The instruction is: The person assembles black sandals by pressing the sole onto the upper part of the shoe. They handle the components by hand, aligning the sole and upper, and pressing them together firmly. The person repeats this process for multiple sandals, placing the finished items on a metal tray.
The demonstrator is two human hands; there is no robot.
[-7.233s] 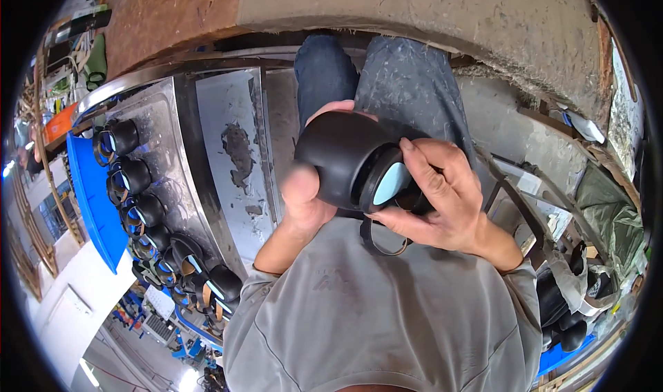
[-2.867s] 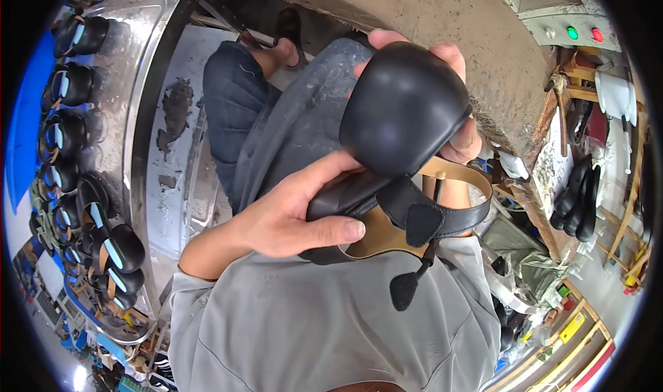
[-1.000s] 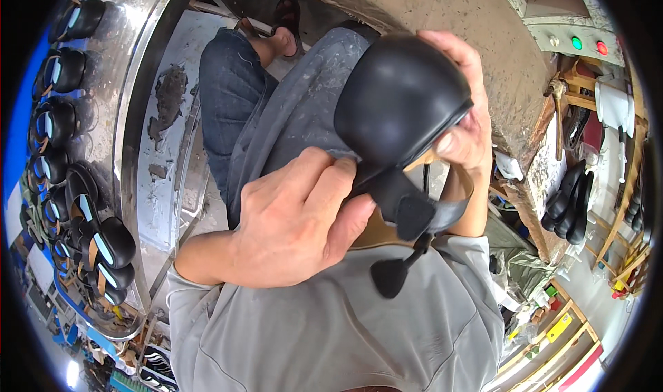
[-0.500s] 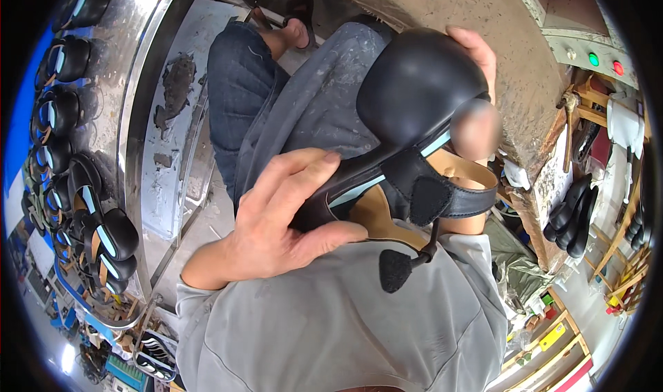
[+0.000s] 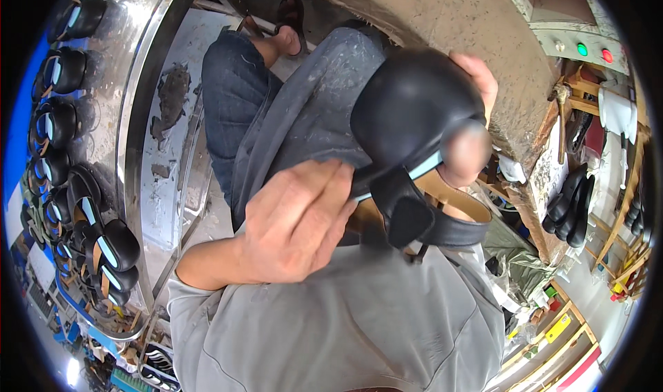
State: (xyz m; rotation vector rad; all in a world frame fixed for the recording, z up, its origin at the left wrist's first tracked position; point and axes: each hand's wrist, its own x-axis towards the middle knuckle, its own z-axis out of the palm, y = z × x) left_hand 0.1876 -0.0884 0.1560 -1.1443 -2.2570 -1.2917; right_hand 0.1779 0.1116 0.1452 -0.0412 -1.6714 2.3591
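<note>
A black leather shoe (image 5: 418, 102) with a broad rounded toe is held above my lap, toe pointing away from me. It has a tan lining, a light blue strip along the inner edge and a black ankle strap (image 5: 456, 234). My right hand (image 5: 476, 126) grips the forepart from the right, with the thumb near the opening and fingers behind the toe. My left hand (image 5: 297, 219) has its fingers bunched together on the shoe's left side, toward the heel. That hand covers most of the heel end. A dark strap end near it is smeared by motion.
Several similar black shoes (image 5: 65, 71) line a metal table (image 5: 117, 109) at left. A worn brown bench (image 5: 442, 15) stands ahead, beside a panel with green and red buttons (image 5: 595, 52). Black shoe forms (image 5: 570, 209) hang at right. A hammer (image 5: 563, 109) is near them.
My left hand has gone from spread along the shoe's side to bunched fingers nearer the strap. The toe has shifted slightly down and left. The loose strap tab no longer hangs in sight.
</note>
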